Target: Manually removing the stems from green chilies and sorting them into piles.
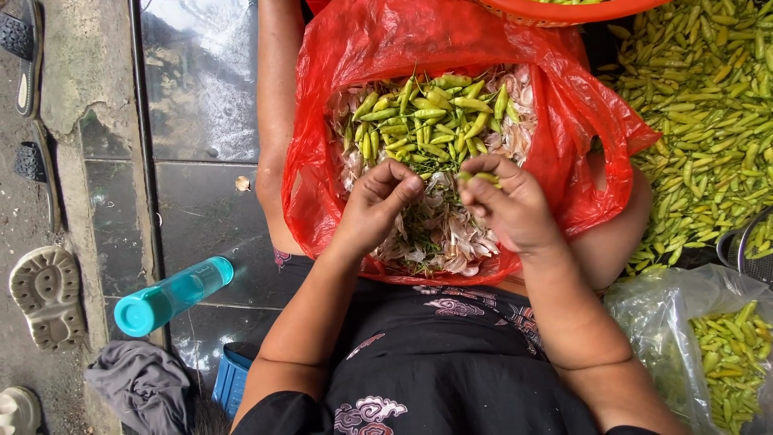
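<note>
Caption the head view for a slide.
Two hands, left hand and right hand, pinch green chillies over a red plastic bag.

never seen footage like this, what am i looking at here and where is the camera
There is no machine here: a seated person works with two bare hands, and the single picture comes from a camera worn on that person's head, looking straight down at the lap.

On the lap lies an open red plastic bag. It holds a heap of small green chillies on top of pale papery peels.

The left hand hovers over the bag with its fingers pinched together; whether it holds anything I cannot tell. The right hand pinches a green chilli at its fingertips.

To the right lies a large loose pile of chillies, and a clear bag of chillies sits nearer the person. On the dark tiled floor to the left lie a teal bottle, a grey cloth and sandals.
</note>
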